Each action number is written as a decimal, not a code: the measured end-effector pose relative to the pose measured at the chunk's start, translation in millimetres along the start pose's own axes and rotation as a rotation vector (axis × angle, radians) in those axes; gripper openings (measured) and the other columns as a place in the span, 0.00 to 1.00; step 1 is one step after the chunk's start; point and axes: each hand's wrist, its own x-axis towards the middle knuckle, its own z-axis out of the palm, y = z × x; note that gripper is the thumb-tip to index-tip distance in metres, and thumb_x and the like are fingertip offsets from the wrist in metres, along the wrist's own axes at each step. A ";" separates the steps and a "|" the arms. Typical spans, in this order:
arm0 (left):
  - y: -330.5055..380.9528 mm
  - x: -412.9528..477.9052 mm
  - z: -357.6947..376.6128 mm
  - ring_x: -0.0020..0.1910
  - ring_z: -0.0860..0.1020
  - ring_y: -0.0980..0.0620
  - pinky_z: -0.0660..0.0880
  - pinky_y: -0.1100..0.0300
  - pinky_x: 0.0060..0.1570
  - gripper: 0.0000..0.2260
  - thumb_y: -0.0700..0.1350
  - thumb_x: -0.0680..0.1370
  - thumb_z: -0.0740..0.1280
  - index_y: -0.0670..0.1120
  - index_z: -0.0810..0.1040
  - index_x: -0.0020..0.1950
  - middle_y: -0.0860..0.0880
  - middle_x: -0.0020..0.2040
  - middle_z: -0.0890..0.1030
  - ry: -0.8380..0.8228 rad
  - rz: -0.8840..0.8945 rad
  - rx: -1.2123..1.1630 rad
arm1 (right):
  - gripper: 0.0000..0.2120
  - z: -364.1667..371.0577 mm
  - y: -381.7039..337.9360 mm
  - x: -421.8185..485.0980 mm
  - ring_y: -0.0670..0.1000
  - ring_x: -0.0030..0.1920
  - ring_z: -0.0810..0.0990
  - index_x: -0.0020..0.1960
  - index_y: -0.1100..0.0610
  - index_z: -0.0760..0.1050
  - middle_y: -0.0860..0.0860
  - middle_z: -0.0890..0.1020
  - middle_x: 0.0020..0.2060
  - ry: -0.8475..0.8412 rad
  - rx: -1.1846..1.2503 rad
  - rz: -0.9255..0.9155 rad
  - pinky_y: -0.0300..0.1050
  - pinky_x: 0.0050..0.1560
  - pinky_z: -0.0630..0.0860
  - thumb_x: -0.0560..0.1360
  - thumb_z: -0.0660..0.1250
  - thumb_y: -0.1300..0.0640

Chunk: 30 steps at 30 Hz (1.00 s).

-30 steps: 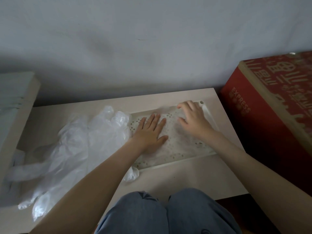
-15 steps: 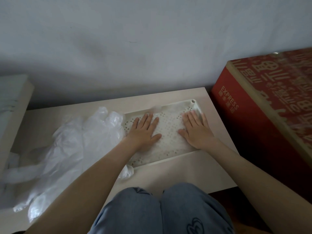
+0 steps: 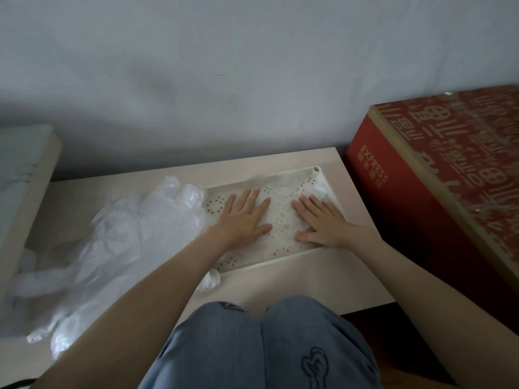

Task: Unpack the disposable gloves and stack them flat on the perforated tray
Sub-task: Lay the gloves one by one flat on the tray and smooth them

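Note:
A cream perforated tray (image 3: 261, 265) lies on the low table, right of centre. A thin clear glove (image 3: 282, 202) is spread flat inside it, its holes showing through the film. My left hand (image 3: 243, 217) presses flat on the glove's left half with straight fingers. On the right half my right hand (image 3: 320, 220) lies flat too, fingers pointing away from me. A loose heap of clear disposable gloves (image 3: 112, 242) spreads over the table left of the tray, one edge touching the tray's left rim.
The pale low table (image 3: 280, 293) stands against a grey wall. A red box marked EXPRESS (image 3: 438, 197) stands close to its right edge. A pale slab (image 3: 19, 175) rises at the far left. My knees in blue trousers (image 3: 261, 343) are at the table's front edge.
My right hand came down from the tray's far right corner and flattened on the glove. The left hand stayed pressed flat. The view shifted slightly.

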 end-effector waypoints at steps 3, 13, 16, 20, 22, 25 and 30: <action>-4.2 -1.0 5.5 0.75 0.32 0.49 0.32 0.48 0.73 0.31 0.63 0.81 0.46 0.54 0.35 0.77 0.47 0.77 0.32 -0.067 0.007 0.006 | 0.39 1.9 -6.0 2.1 0.50 0.76 0.32 0.77 0.49 0.33 0.50 0.34 0.77 0.017 0.010 0.002 0.49 0.74 0.34 0.79 0.54 0.38; -8.5 -5.3 2.5 0.77 0.36 0.49 0.35 0.49 0.73 0.30 0.60 0.82 0.46 0.51 0.39 0.78 0.47 0.78 0.35 -0.003 0.015 -0.059 | 0.31 -2.9 -12.1 -1.9 0.49 0.76 0.32 0.79 0.48 0.41 0.50 0.38 0.77 0.151 0.063 -0.007 0.47 0.72 0.31 0.81 0.48 0.40; -10.2 -17.8 -13.7 0.74 0.56 0.43 0.53 0.49 0.72 0.22 0.52 0.83 0.53 0.45 0.60 0.76 0.44 0.77 0.56 0.302 0.062 -0.114 | 0.29 -10.7 -20.6 -5.2 0.48 0.77 0.38 0.78 0.50 0.50 0.50 0.45 0.78 0.268 0.097 -0.046 0.47 0.73 0.35 0.81 0.51 0.42; -27.8 -44.5 -33.8 0.48 0.74 0.37 0.71 0.48 0.48 0.10 0.39 0.75 0.64 0.39 0.77 0.54 0.40 0.53 0.75 0.797 -0.051 -0.101 | 0.28 -32.3 -53.6 -1.7 0.51 0.75 0.50 0.76 0.52 0.57 0.51 0.57 0.76 0.341 0.118 -0.090 0.47 0.72 0.46 0.79 0.60 0.49; -43.5 -64.3 -36.3 0.45 0.74 0.38 0.71 0.49 0.45 0.11 0.44 0.73 0.65 0.38 0.76 0.51 0.40 0.50 0.75 0.891 -0.235 -0.084 | 0.27 -42.4 -77.2 3.6 0.52 0.73 0.54 0.75 0.53 0.60 0.51 0.61 0.73 0.345 0.135 -0.129 0.47 0.70 0.50 0.78 0.62 0.51; -59.1 -93.4 -34.1 0.56 0.70 0.39 0.68 0.49 0.55 0.31 0.64 0.75 0.62 0.38 0.68 0.64 0.40 0.59 0.70 0.488 -0.541 -0.099 | 0.25 -51.8 -112.3 11.7 0.52 0.72 0.58 0.73 0.54 0.63 0.51 0.65 0.70 0.327 0.186 -0.199 0.47 0.67 0.55 0.78 0.61 0.51; -77.0 -117.7 -18.0 0.61 0.71 0.44 0.71 0.52 0.57 0.27 0.63 0.77 0.61 0.43 0.71 0.64 0.42 0.63 0.72 0.099 -0.593 -0.196 | 0.21 -56.0 -169.2 15.9 0.51 0.65 0.68 0.70 0.54 0.67 0.51 0.74 0.63 0.276 0.327 -0.296 0.46 0.64 0.65 0.79 0.62 0.49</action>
